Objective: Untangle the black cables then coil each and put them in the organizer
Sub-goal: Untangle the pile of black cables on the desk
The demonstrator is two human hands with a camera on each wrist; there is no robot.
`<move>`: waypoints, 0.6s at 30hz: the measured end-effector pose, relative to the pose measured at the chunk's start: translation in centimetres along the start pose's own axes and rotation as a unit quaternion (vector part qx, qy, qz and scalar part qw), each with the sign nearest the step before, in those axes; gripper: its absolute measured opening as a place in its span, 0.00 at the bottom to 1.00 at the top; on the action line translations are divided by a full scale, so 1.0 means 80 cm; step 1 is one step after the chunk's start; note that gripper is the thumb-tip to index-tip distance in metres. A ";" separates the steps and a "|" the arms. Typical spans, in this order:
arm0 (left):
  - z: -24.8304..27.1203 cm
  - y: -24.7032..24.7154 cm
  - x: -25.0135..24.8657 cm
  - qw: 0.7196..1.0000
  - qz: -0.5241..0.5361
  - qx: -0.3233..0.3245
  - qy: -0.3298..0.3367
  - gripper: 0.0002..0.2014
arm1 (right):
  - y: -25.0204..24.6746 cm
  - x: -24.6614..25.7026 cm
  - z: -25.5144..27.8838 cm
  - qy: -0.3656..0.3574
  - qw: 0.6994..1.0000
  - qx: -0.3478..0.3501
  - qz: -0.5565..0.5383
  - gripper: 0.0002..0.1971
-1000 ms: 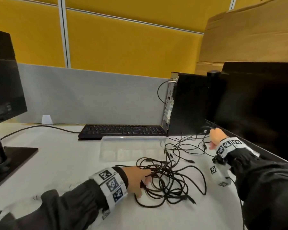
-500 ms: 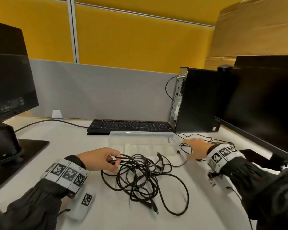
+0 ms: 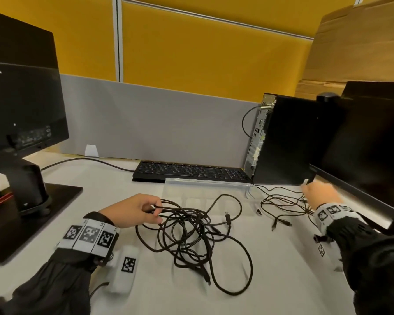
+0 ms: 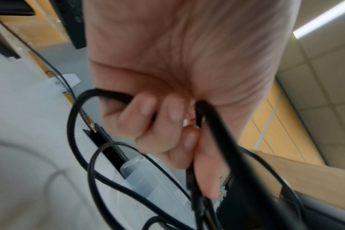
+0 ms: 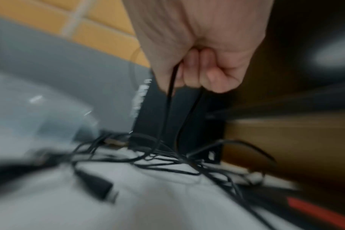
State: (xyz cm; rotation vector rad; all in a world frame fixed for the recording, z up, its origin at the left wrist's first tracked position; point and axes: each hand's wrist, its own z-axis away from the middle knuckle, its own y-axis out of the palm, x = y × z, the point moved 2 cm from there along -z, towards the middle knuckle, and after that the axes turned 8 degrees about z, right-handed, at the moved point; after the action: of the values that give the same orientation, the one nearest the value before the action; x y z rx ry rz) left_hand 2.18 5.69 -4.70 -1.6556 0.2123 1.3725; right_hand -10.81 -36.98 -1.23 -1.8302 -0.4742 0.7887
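Note:
A tangle of thick black cables (image 3: 191, 233) lies on the white desk in front of me. My left hand (image 3: 146, 211) grips several of its loops at the left edge; the left wrist view shows the fingers (image 4: 148, 118) curled round the thick cable (image 4: 223, 140). A second bunch of thin black cables (image 3: 282, 204) lies further right. My right hand (image 3: 316, 193) holds strands of it, fingers (image 5: 195, 73) closed on the thin cable (image 5: 168, 99) near the computer tower. The clear plastic organizer (image 3: 205, 187) sits behind both bunches, in front of the keyboard.
A black keyboard (image 3: 191, 171) lies along the grey partition. A black computer tower (image 3: 287, 142) stands at the back right, a monitor (image 3: 373, 142) beside it on the right. Another monitor and its stand base (image 3: 32, 212) occupy the left. A white tagged block (image 3: 125, 271) lies by my left wrist.
The cables have come apart into two bunches. My left hand has drawn the thick tangle leftward, and my right hand has pulled the thin bunch to the right, toward the tower.

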 end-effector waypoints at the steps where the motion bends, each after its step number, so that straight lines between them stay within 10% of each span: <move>1: 0.000 0.000 0.002 1.000 0.009 -0.005 -0.001 0.14 | 0.000 -0.010 -0.002 0.032 0.998 -0.012 -0.044 0.16; 6: -0.001 0.005 0.010 0.996 0.085 -0.007 0.007 0.13 | -0.002 0.004 0.001 0.068 0.989 0.054 -0.122 0.21; 10: -0.002 0.010 0.011 0.995 0.097 -0.003 0.009 0.12 | -0.042 0.055 0.041 -0.024 0.984 -0.081 -0.158 0.25; 14: 0.000 0.014 0.012 0.995 0.103 -0.005 -0.009 0.09 | -0.091 0.130 0.106 -0.224 0.885 -0.003 -0.409 0.17; 18: 0.004 0.015 0.009 0.991 0.132 -0.037 -0.011 0.04 | -0.102 0.172 0.147 -0.335 0.836 0.098 -0.423 0.15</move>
State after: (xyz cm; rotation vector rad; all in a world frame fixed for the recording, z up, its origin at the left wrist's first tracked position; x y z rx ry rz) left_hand 1.47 5.55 -5.96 -1.7183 0.3820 1.6114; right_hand -9.08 -17.22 -0.62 -0.9188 -1.4724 0.7712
